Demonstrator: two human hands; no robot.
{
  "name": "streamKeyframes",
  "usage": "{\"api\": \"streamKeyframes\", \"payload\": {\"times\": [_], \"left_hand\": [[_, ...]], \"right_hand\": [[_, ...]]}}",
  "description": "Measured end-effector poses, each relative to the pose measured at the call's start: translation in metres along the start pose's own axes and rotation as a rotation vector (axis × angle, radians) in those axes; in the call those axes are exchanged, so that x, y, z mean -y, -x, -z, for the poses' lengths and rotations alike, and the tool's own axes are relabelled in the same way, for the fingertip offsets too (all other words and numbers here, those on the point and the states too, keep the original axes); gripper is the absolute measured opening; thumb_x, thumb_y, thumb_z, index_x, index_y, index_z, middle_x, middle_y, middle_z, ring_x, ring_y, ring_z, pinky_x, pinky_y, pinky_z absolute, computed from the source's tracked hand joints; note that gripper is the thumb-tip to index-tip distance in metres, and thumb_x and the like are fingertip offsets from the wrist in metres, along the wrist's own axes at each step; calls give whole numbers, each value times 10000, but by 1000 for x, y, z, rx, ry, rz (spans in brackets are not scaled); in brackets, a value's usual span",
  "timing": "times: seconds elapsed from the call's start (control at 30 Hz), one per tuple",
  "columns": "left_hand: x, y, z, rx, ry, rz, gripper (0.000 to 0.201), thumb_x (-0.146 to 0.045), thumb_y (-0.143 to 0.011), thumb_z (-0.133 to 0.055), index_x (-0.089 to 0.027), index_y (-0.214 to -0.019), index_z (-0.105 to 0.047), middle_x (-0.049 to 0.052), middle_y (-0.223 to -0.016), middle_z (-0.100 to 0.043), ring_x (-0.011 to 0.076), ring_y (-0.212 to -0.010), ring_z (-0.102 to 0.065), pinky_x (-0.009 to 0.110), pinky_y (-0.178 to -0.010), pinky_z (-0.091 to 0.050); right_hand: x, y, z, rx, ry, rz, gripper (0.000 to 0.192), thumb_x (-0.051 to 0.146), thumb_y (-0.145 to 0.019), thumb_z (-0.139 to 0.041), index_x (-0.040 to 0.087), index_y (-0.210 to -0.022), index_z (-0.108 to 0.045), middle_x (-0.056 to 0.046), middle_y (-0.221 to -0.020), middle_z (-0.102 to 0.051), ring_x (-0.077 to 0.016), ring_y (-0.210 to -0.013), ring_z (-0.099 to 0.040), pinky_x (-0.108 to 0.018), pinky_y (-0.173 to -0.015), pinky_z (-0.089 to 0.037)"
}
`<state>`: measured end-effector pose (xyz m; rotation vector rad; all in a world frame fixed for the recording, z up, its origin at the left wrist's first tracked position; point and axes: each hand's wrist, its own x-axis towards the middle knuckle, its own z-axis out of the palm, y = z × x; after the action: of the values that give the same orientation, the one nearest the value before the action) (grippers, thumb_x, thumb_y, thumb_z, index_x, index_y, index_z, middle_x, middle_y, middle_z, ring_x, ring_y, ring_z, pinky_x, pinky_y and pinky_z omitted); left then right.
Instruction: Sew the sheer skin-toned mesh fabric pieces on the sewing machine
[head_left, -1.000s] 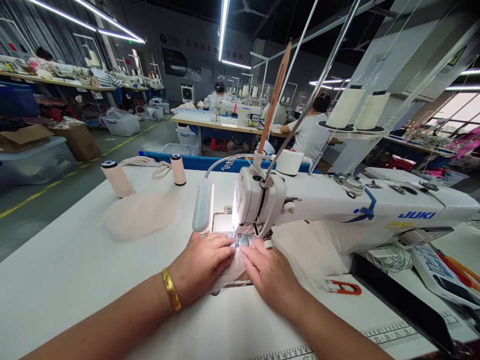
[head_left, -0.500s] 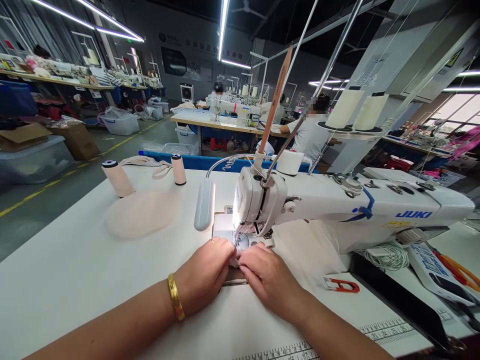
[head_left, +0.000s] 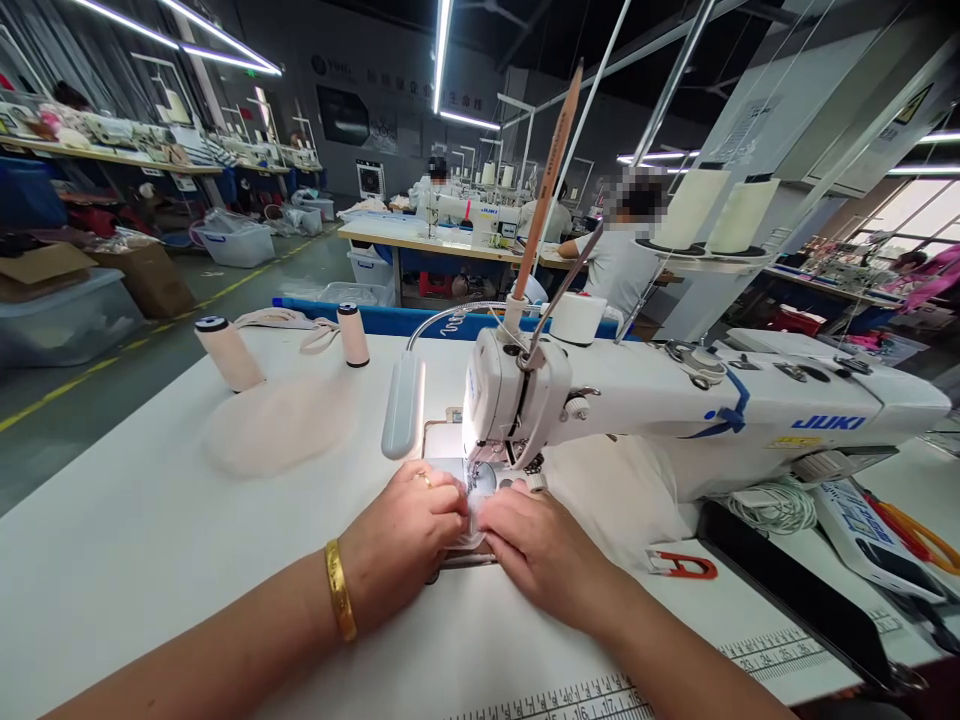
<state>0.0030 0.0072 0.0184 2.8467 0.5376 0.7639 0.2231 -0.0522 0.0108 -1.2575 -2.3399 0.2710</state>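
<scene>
**Hands closed in at the needle**

Fabric — a small pale piece — lay on the desk just in front of the sewing machine, under its needle end. The left hand and right hand pressed it flat from either side, fingertips nearly touching, neither grip closed around it. Compared with a second earlier, less cloth showed before the machine and the hands had drawn together, which suggested the piece was being fed through. Behind the machine's lamp stood two thread spools — both unmoved.
</scene>
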Motion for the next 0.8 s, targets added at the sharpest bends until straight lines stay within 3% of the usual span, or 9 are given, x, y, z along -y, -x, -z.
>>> {"api": "streamKeyframes", "payload": {"times": [0.1, 0.23, 0.53, 0.8], "left_hand": [[-4, 5, 0, 10, 16, -17, 323, 16, -862, -500, -232, -914, -701, 5, -894, -740, 168, -756, -648, 410, -948, -429], [-6, 9, 1, 21, -9, -8, 330, -8, -896, -517, -268, -954, -711, -2, -878, -744, 162, -728, -668, 408, -999, -431], [-4, 7, -1, -4, -37, -22, 332, 23, -862, -456, -227, -895, -672, -1, -865, -755, 162, -678, -631, 424, -916, -431], [6, 2, -4, -45, -76, -39, 306, 32, -847, -475, -204, -899, -664, 11, -927, -767, 174, -709, -658, 422, -891, -428]], "right_hand": [[2, 2, 8, 93, 110, 25, 232, 3, -908, -512, 218, -826, -541, 0, -853, -647, -182, -783, -542, -324, -727, -386], [4, 3, 12, 120, 154, 27, 258, -32, -858, -520, 223, -822, -528, 8, -864, -652, -180, -761, -515, -328, -711, -371], [1, 4, 7, 106, 159, 6, 252, -29, -857, -520, 221, -822, -512, 5, -826, -631, -189, -777, -532, -336, -748, -400], [-2, -1, 3, 11, 136, 5, 283, -35, -877, -477, 226, -879, -586, -33, -884, -658, -219, -819, -556, -332, -700, -409]]}}
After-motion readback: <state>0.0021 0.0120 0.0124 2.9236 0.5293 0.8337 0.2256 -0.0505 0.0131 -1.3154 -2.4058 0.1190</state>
